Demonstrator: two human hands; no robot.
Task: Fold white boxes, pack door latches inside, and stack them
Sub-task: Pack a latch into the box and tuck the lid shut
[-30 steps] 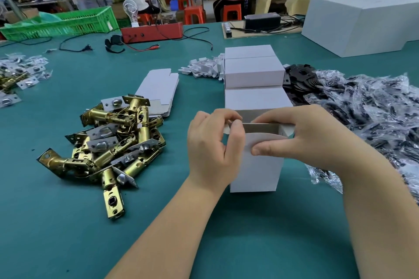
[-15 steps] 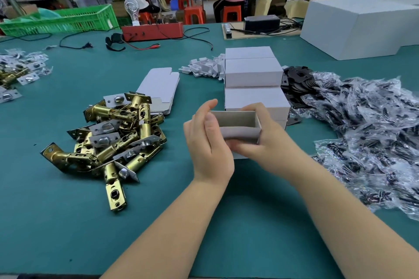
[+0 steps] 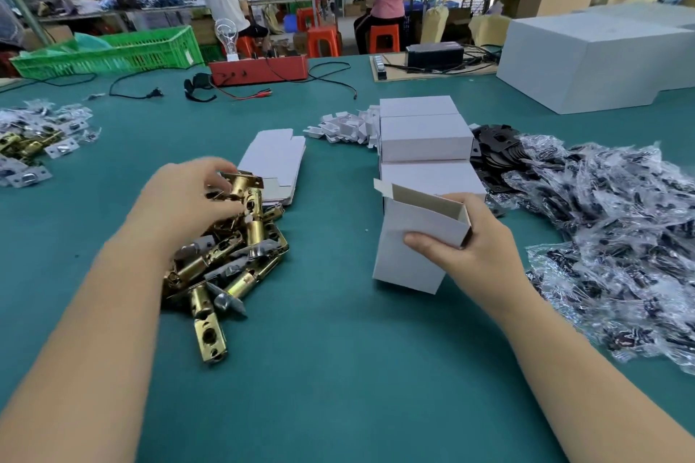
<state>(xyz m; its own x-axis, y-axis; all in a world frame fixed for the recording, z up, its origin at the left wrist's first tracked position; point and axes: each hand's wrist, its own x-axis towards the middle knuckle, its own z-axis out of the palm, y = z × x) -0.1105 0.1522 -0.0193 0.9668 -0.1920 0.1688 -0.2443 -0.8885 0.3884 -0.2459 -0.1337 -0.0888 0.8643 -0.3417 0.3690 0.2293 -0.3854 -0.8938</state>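
Observation:
My right hand (image 3: 475, 250) grips a folded white box (image 3: 410, 248) standing upright on the green table, its top open and its flaps up. My left hand (image 3: 188, 199) is over the pile of brass door latches (image 3: 233, 259) and pinches one latch (image 3: 246, 188) at the pile's far end. Behind the open box stand closed white boxes (image 3: 425, 137) in a row and stack. Flat unfolded box blanks (image 3: 276, 162) lie beyond the latch pile.
Bagged black parts (image 3: 609, 233) cover the table's right side. Small white inserts (image 3: 346, 128) lie behind the boxes. More bagged latches (image 3: 34, 139) sit far left. A large white carton (image 3: 598, 56), a red device (image 3: 259, 69) with cables and a green crate (image 3: 109, 53) line the far edge.
My left hand has left the box and moved left onto the latch pile, taking hold of a latch. My right hand now holds the box alone, upright with its top open.

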